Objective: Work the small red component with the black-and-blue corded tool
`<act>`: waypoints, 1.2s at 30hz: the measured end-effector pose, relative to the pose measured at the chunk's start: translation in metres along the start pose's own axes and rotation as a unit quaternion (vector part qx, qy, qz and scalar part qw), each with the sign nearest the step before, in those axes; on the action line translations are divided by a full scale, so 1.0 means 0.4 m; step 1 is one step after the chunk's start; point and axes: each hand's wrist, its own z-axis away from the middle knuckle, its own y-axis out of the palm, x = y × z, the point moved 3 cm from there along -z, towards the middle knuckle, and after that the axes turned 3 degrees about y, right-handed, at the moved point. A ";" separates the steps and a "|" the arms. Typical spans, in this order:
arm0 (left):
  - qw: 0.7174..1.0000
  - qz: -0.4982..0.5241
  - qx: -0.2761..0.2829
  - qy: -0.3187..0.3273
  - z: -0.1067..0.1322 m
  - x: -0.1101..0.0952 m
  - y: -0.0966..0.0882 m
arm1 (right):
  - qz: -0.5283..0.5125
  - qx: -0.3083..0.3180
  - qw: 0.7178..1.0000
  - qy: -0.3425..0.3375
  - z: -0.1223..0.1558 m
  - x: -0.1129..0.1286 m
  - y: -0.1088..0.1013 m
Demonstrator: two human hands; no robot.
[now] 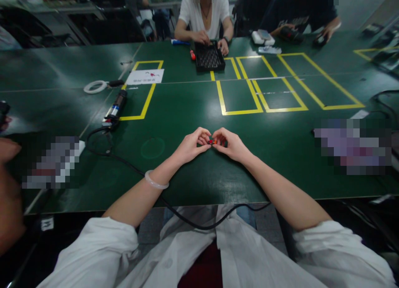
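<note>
Above the green table [193,109], both of my hands meet fingertip to fingertip. My left hand [195,143], with a pale bangle [156,182] on its wrist, pinches one side of a small red, orange and black piece [211,142]. On the other side, my right hand [230,143] has its thumb and fingers closed on the same piece. The fingers cover most of it, and its kind is too small to make out.
A black cable [124,161] runs from a dark cylindrical tool [117,103] and hangs over the front edge. Yellow tape outlines [240,112] mark the table. A printed sheet [145,76] lies left. Opposite, a person handles a black tray [210,63]; another person's arm [9,196] is at left.
</note>
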 end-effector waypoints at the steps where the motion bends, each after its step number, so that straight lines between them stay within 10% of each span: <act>1: 1.000 -0.020 -0.004 0.013 0.001 -0.003 0.000 | -0.001 0.000 1.000 0.000 0.000 -0.001 0.000; 11: 0.984 -0.157 -0.014 0.087 0.009 -0.052 -0.007 | -0.047 -0.002 0.999 0.020 -0.001 -0.017 0.006; 36: 0.991 -0.120 -0.038 0.046 0.007 -0.044 -0.011 | -0.095 0.005 0.992 0.080 -0.002 -0.030 0.004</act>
